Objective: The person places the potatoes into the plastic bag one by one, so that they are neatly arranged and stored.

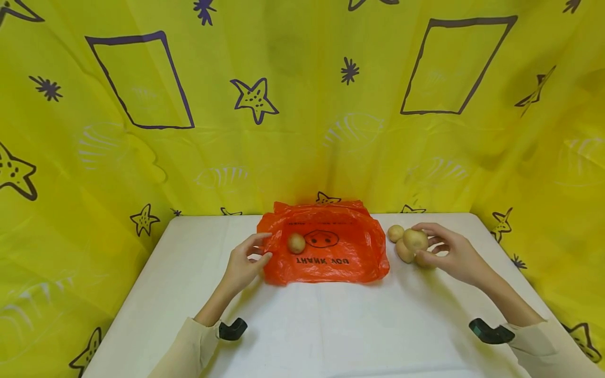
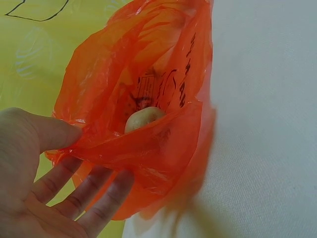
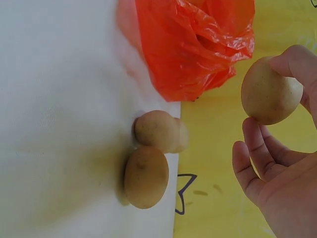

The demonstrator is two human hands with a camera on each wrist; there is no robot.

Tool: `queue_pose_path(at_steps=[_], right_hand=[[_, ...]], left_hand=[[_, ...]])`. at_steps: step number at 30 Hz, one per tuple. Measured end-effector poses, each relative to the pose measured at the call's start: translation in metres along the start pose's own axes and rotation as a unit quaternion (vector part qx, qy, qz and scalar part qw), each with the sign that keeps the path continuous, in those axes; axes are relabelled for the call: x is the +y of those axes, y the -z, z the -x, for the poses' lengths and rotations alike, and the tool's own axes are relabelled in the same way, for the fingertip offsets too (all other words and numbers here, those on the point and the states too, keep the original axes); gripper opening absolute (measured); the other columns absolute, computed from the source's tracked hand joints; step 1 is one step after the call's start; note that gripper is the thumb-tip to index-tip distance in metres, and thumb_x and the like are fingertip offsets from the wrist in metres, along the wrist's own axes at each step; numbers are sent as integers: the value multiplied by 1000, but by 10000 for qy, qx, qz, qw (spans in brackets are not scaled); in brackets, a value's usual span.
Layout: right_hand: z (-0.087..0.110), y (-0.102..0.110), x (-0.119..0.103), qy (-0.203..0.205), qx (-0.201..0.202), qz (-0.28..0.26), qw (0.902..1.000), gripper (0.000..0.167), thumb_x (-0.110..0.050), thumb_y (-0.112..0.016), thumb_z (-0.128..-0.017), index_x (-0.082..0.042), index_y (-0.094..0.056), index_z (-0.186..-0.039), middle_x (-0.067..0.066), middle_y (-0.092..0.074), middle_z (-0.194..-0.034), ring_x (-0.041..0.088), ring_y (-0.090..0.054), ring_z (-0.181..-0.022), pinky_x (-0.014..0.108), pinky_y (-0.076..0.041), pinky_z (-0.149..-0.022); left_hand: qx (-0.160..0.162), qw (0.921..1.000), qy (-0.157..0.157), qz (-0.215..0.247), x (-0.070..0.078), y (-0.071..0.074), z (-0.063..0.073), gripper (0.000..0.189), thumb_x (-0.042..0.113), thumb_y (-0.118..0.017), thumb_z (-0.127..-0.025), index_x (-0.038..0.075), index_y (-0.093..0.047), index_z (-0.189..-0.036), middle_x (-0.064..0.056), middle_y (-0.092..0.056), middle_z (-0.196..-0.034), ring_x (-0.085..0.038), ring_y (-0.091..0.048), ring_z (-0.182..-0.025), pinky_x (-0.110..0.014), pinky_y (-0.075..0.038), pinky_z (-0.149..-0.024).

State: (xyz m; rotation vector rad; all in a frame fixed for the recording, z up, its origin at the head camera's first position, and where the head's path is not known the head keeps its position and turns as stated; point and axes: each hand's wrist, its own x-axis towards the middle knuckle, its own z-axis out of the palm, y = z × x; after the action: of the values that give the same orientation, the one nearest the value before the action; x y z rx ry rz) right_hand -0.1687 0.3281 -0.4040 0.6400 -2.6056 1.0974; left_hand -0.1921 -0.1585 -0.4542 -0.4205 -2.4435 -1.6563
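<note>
A red plastic bag (image 1: pixel 326 247) with a printed pig face lies on the table, its mouth facing me. One potato (image 1: pixel 296 243) sits inside it, near its left side. My left hand (image 1: pixel 243 265) pinches the bag's left rim, thumb (image 2: pixel 62 135) inside and fingers behind the film. To the right of the bag, my right hand (image 1: pixel 454 254) holds a potato (image 3: pixel 271 91) between thumb and fingertips, raised above the table. Below and beside it rest three more potatoes: one at the back (image 1: pixel 395 233), one in front of it (image 1: pixel 404 253), and one partly hidden by the hand (image 1: pixel 426 261).
The white tabletop (image 1: pixel 302 325) ends at a yellow curtain (image 1: pixel 302 147) with drawn stars and fish, which rises behind and at both sides. Black wrist devices (image 1: pixel 491 332) sit at both sleeves. The bag stands close to the table's back edge.
</note>
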Motion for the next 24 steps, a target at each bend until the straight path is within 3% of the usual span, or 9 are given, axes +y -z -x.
queue_pose_path(at_steps=[17,24], right_hand=[[7,-9,-25,309,36,-77,9995,56,2,-83,-81,-12,-64,-132,-1,-68,-114,8,-62,-91,19,-55,-77],[7,-13,-32,262,39,-181,9995,55,0,-84,-82,-13,-64,-132,0,-68,-113,10,-62,-91,16,-54,-78]], left_hand=[[-27,9999,44,-109,0,0,0,44,-2,-74,-91,12,-66,-131,-12,-69,-109,-29,-68,-94,-25,-59,-71],[-44,9998,105,-133,0,0,0,43,-1,-74,-91,13,-67,-131,-12,-69,-110,-29,-68,-94,-24,-59,-72]])
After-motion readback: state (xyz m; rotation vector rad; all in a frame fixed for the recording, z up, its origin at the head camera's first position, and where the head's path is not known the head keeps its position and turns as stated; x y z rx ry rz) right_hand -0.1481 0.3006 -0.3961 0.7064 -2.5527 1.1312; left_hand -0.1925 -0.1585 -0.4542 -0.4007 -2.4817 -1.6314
